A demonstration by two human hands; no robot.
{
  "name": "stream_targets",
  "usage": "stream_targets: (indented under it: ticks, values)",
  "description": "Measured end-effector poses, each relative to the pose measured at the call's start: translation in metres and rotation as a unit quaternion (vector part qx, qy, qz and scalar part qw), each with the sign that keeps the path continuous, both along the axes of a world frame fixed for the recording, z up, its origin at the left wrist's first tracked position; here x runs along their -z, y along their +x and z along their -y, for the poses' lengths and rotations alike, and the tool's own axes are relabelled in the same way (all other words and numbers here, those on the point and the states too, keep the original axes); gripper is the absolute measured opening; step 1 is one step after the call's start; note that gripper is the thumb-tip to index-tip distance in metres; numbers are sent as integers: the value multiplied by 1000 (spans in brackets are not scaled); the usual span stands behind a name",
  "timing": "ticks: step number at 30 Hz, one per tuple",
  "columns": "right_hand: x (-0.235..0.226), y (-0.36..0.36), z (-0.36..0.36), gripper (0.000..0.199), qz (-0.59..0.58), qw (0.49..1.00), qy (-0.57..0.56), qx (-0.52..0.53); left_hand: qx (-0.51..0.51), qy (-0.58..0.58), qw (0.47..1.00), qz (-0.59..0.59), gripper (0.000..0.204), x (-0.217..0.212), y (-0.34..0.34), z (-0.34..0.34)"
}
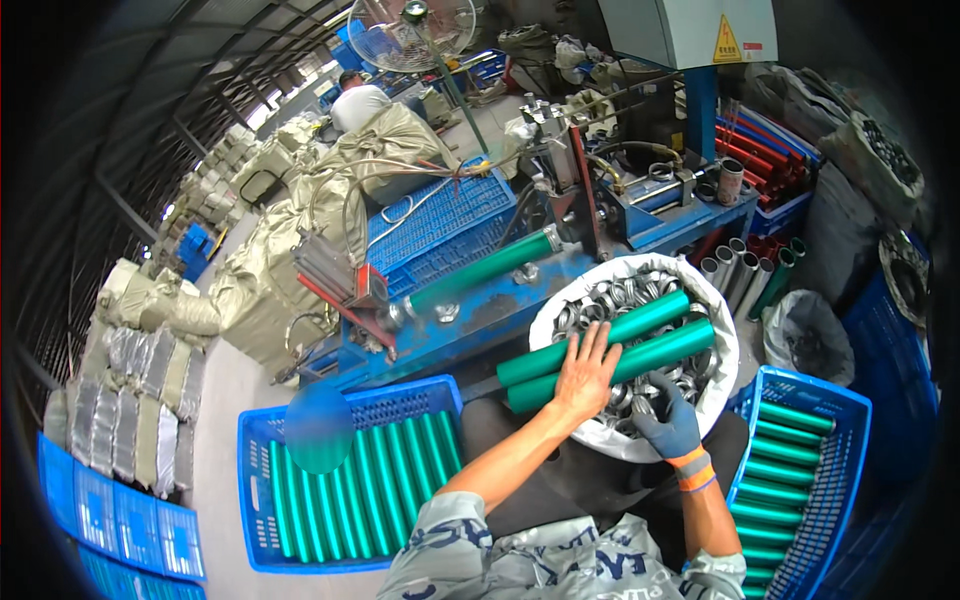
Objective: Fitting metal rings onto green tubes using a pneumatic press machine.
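Observation:
Two green metal tubes (650, 349) lie side by side across a white sack (722, 400) filled with silver metal rings (590, 312). My bare left hand (588, 370) rests on both tubes, its fingers stretched and slightly apart over the upper one. Below the tubes, my right hand (668, 422), in a dark blue-grey glove with an orange cuff, reaches among the rings. Its fingers are curled with a metal ring between them and the thumb. Another green tube (485, 270) sits lengthwise in the blue bench machine (450, 335), between its two end fittings.
Blue crates of green tubes stand left (250, 480) and right (850, 420). Loose rings lie on the machine bed. Beyond are a control box (690, 30), a fan (412, 30), stuffed sacks (275, 280) and a seated person (360, 105). Silver tubes (738, 275) stand behind the sack.

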State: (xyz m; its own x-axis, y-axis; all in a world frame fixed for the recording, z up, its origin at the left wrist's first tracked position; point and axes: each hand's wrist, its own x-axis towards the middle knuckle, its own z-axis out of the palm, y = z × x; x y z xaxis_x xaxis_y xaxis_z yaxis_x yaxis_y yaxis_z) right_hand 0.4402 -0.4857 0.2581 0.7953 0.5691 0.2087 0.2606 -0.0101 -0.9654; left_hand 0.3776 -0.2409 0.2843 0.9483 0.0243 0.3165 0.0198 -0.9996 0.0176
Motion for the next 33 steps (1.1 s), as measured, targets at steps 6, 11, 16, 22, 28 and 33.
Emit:
stream_targets:
  ticks: [6,11,16,22,28,33]
  values:
    - [22,20,38,88,-403,850,325,-92,-67,-145,987,2,88,-88,-69,-13]
    - [2,13,-6,87,-515,740,388,-188,-141,-221,964,52,74,-105,-150,-31]
    - [-1,11,-7,87,-477,771,366,-210,-158,-204,966,-28,70,-93,-166,-21]
    - [-2,1,-16,81,-281,918,216,-178,-114,-170,974,-99,68,-106,-181,-9]
    - [-52,-23,-20,96,-67,981,37,-178,-109,-158,977,-97,73,-92,-194,-17]
    - [-40,-29,-19,93,-15,986,-3,-164,-111,-183,972,-98,74,-82,-197,-20]
